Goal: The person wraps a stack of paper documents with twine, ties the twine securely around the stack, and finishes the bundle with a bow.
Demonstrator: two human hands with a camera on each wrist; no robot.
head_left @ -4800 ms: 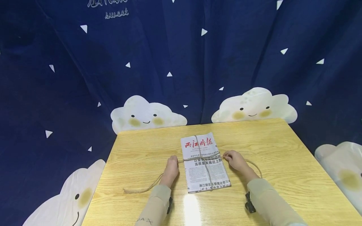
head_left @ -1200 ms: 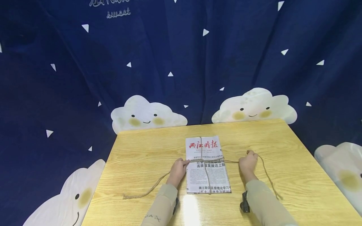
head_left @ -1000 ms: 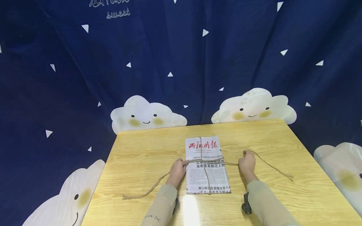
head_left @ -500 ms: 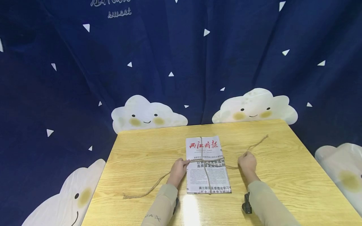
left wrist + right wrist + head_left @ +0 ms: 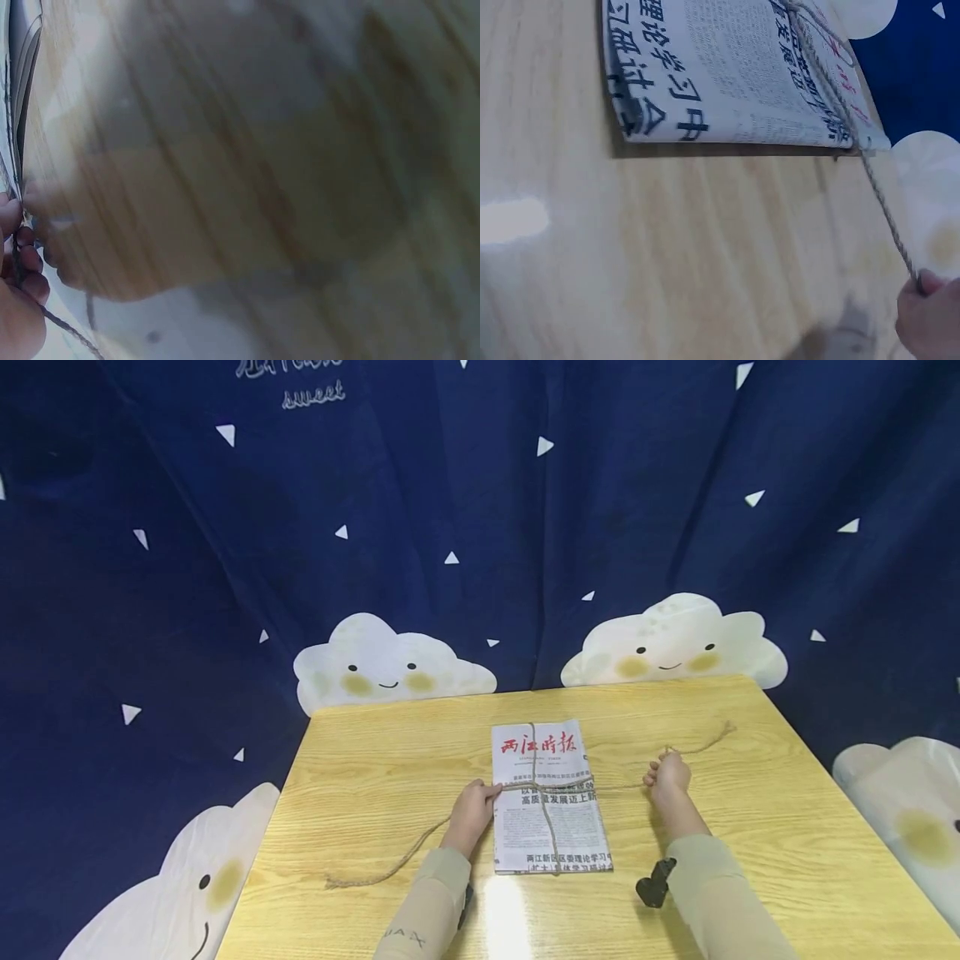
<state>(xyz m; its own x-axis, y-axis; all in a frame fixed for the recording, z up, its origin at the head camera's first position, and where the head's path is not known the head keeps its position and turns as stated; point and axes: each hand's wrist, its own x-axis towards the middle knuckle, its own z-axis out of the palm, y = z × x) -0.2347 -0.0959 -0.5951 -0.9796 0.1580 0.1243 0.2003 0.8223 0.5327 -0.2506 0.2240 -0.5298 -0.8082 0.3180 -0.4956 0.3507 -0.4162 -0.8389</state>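
Observation:
A folded newspaper bundle (image 5: pixel 551 835) lies on the table with twine (image 5: pixel 546 817) crossed over it, one strand lengthwise and one across. My left hand (image 5: pixel 471 814) pinches the twine at the bundle's left edge, thumb at the paper; a loose tail (image 5: pixel 397 862) trails to the left. In the left wrist view curled fingers (image 5: pixel 30 262) grip the cord beside the paper's edge. Right of the bundle, my right hand (image 5: pixel 670 781) grips the other twine length, pulled straight from the crossing. Its free end (image 5: pixel 712 742) sticks out beyond the hand. The right wrist view shows that strand (image 5: pixel 885 210) taut.
The wooden table (image 5: pixel 375 760) carries the bundle near its middle. Behind it hangs a dark blue curtain (image 5: pixel 450 485) with white triangles and smiling clouds. A small black device (image 5: pixel 654 883) sits at the right wrist.
The right hand has moved further right along with its twine, drawing the strand straight; its free end has swung to the back right. Earlier the bundle straightened slightly. The left hand lately stays put.

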